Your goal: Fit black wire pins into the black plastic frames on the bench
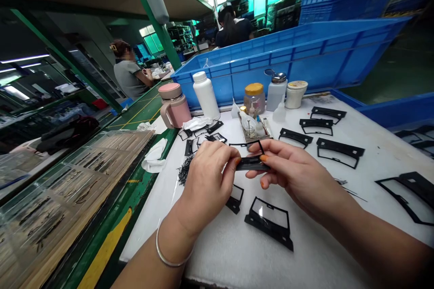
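Note:
Both of my hands hold one black plastic frame (252, 164) above the white work surface (217, 253). My left hand (212, 176) pinches its left end between thumb and fingers. At the other end, my right hand (288, 167) grips it, with the thumb on top and fingers beneath. Just below the hands lie similar black frames, one with a shiny clear window (269, 219) and another partly hidden by my left wrist. A bundle of thin black strips (185, 170) sits beside my left hand. More black frames (341, 151) are spread out to the right.
A large blue crate (288, 58) stands along the back edge. Before it are a pink mug (174, 106), a white bottle (206, 95), a jar (254, 97), a pump dispenser (277, 92) and a small parts tray (254, 128). Clear compartment trays (74, 176) lie left. Two people sit farther back.

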Action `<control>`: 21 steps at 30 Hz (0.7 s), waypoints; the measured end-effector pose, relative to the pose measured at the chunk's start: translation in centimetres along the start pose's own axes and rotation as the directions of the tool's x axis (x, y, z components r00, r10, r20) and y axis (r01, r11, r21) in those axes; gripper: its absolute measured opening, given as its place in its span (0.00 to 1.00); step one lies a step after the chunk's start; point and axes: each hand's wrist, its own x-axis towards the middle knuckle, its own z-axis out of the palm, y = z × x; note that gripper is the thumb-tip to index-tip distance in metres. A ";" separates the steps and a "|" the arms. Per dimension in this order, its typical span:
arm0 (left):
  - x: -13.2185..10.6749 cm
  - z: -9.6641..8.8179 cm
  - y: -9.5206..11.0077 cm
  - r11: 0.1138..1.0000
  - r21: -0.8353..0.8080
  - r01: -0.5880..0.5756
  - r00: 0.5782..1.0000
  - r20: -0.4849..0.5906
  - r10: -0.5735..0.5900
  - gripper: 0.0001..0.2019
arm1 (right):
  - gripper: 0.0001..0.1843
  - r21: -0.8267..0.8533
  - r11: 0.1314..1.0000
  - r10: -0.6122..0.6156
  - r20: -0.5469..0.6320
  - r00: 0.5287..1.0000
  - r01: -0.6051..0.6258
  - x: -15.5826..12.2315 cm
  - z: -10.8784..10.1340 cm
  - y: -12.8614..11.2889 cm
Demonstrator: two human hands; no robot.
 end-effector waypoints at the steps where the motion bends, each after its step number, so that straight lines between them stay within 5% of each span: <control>1: 0.0 -0.1 0.0 1.000 -0.004 0.002 1.000 -0.005 -0.002 0.05 | 0.05 0.000 1.000 -0.001 0.001 1.000 0.001 0.0 0.0 0.0; 13: -0.2 -0.1 0.1 1.000 -0.004 -0.008 0.999 -0.044 0.007 0.04 | 0.08 -0.043 0.997 -0.057 0.054 0.997 0.059 -0.3 0.1 0.1; 21: -0.2 0.3 0.3 0.999 0.011 -0.040 0.999 -0.015 0.040 0.04 | 0.12 -0.208 0.977 -0.067 -0.074 0.995 0.050 -0.3 0.6 -0.1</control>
